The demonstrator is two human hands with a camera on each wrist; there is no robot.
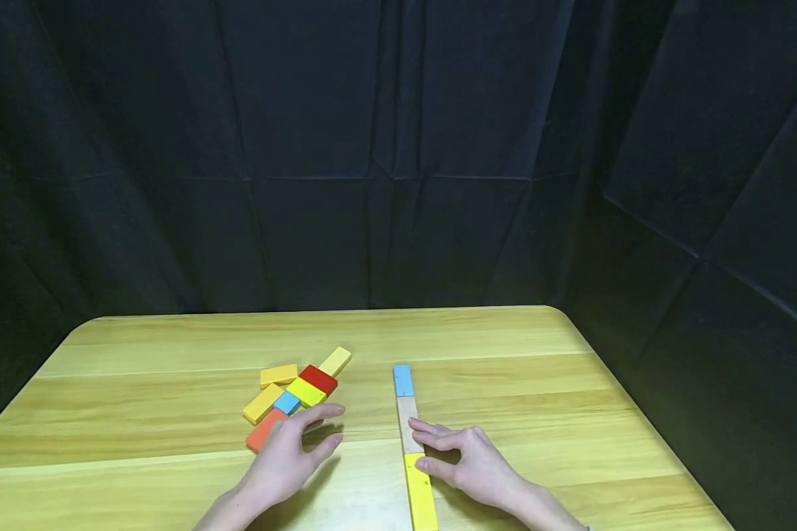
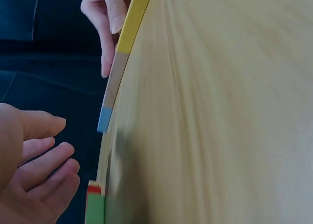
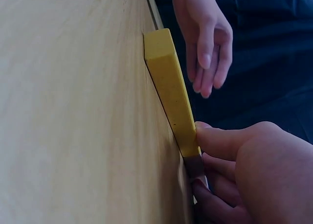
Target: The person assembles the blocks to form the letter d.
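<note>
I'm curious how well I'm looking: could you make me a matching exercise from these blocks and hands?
1. Left hand
2. Right hand
3. Red block
4. Plain wood block

A. Beside the cream block
B. Thumb touching the long yellow block
C. Between a blue block and the long yellow block
D. Near the cluster of blocks, holding nothing

Pairs: 1-D, 2-B, 3-A, 4-C
</note>
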